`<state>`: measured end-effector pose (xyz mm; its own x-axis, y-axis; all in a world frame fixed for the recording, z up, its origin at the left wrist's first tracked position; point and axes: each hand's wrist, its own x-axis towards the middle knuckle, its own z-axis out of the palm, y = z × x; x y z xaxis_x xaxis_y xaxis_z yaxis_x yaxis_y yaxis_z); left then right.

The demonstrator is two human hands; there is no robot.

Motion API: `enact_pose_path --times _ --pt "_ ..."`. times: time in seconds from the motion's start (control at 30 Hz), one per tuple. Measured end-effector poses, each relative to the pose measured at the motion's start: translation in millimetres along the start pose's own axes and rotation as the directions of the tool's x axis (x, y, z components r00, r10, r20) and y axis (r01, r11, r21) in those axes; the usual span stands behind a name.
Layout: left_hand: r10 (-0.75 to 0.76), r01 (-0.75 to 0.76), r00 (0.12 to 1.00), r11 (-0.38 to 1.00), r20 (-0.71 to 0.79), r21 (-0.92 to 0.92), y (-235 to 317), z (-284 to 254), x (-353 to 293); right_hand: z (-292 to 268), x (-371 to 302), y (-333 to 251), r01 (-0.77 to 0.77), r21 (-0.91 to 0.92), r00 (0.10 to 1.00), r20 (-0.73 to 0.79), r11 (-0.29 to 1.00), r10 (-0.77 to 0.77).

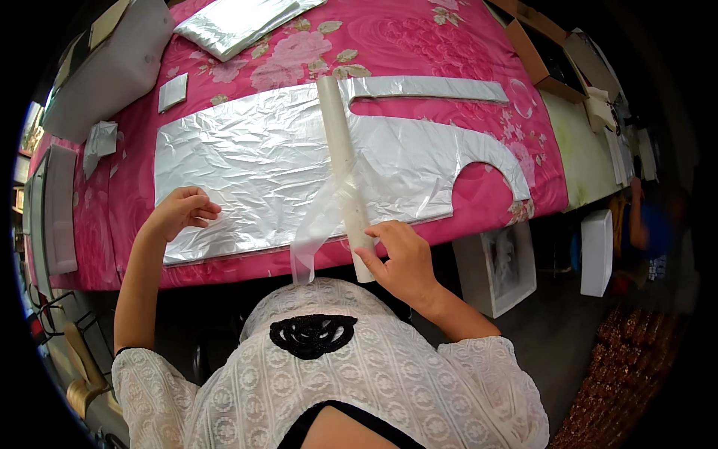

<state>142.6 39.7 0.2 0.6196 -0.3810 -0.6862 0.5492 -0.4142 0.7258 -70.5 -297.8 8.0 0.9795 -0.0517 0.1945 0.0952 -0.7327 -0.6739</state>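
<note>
A long off-white tube (pixel 333 127) lies across a crinkled silvery plastic sheet (pixel 232 165), with loose clear film (pixel 310 224) around its middle and trailing toward me. The sheet has an apron-like outline, with a rounded cutout and a narrow strip at its right end. My right hand (pixel 404 262) is at the tube's near end, thumb and fingertips against its right side. Over the sheet's near left corner is my left hand (pixel 185 209), fingers loosely curled and slightly apart, with nothing visible in them.
A pink floral cloth (pixel 404 45) covers the table. Folded silvery sheets (pixel 232 26) lie at the far side, small silvery pieces (pixel 173 93) at the left. A white box (pixel 112 67) stands far left, an opened cardboard box (pixel 546 60) far right. Below the right edge is a white container (pixel 497 266).
</note>
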Motion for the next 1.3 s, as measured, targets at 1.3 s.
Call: enact_pose_path --times 1.3 --pt "0.859 -0.216 0.509 0.191 -0.057 0.958 9.8 23.8 2.2 17.8 -29.0 8.4 -0.553 -0.093 0.756 0.361 0.828 0.546"
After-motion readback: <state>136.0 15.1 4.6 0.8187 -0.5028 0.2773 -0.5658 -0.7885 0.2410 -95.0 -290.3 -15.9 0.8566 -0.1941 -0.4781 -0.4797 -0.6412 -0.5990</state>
